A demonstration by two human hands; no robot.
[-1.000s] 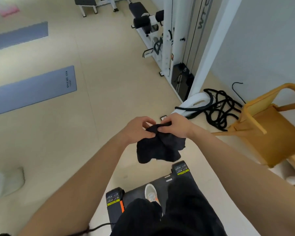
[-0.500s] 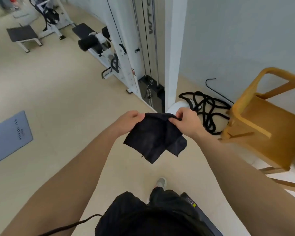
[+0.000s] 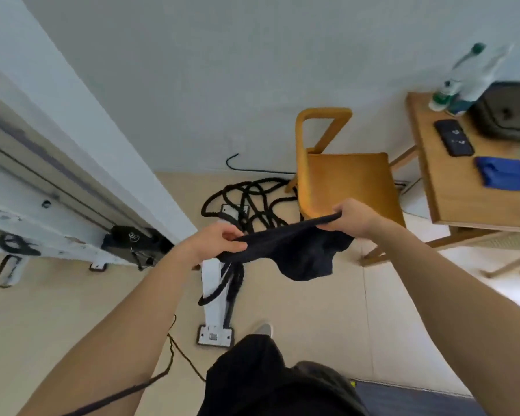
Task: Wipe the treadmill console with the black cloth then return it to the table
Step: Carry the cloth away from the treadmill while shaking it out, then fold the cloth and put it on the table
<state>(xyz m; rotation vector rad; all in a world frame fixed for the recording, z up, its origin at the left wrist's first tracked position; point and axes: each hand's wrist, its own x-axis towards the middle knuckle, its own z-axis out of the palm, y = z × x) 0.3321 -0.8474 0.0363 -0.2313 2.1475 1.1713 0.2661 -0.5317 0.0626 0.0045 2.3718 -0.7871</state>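
The black cloth hangs stretched between my two hands, above the floor in front of me. My left hand pinches its left end; my right hand pinches its right end a little higher. The cloth's middle sags below the taut top edge. The wooden table stands at the right, beyond my right hand. A dark corner of the treadmill shows at the bottom right; its console is out of view.
A yellow wooden chair stands between me and the table. A thick black rope lies coiled on the floor over a white base bar. A white cable machine fills the left. On the table lie bottles, a phone, a blue cloth and a dark bag.
My view has swung right, bringing the chair and table into sight. My hands have pulled apart, stretching the cloth from a bunched wad to a wide span.
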